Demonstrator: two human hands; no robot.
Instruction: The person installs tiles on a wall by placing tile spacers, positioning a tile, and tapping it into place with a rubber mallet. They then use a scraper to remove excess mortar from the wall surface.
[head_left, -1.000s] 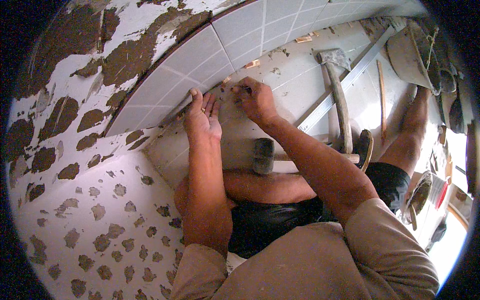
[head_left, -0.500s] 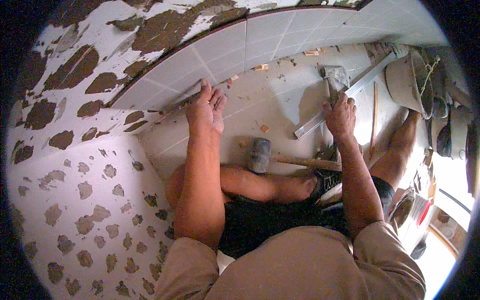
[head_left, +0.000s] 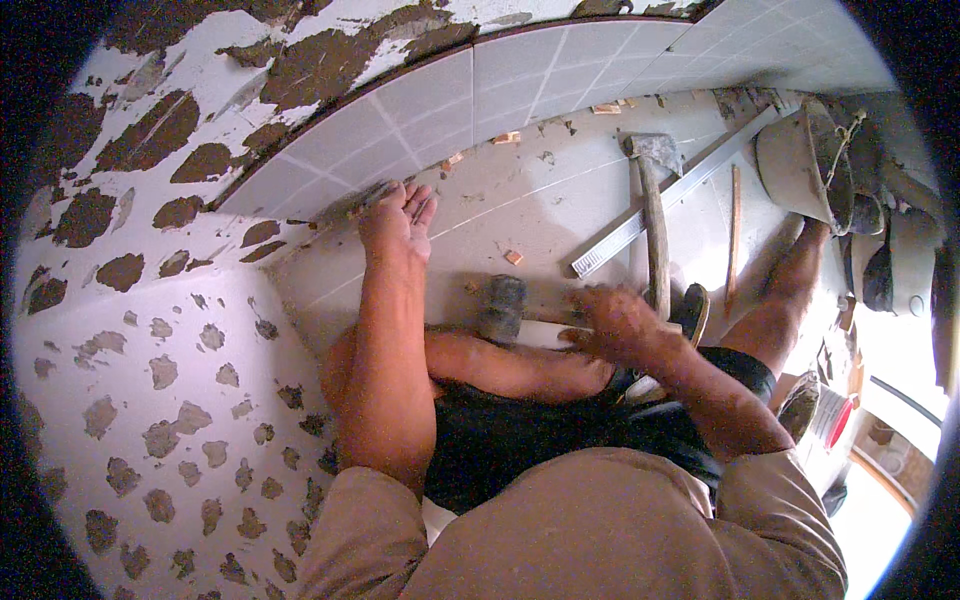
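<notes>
My left hand (head_left: 398,222) is at the foot of the wall, against the lower edge of a pale tile (head_left: 345,140). Its fingers are bent together around something dark and thin, mostly hidden, which I cannot make out. My right hand (head_left: 622,322) hovers, slightly blurred, over the handle of a rubber mallet, fingers and thumb apart. The mallet's black head (head_left: 502,308) lies by my bent leg. Beyond the right hand, a hammer with a wooden handle (head_left: 653,225) and a grey metal head lies across a metal straightedge (head_left: 640,225) on the floor.
A bucket (head_left: 795,165) stands at the far right, with more containers behind it. A thin wooden strip (head_left: 735,235) and several small orange-brown chips (head_left: 513,257) lie on the floor. Dark mortar dabs (head_left: 150,130) cover the left wall. My legs are folded close by.
My right hand has let go of the hammer handle and moved left and nearer, over the mallet handle. My left hand stays by the tile's lower edge, fingers more bent.
</notes>
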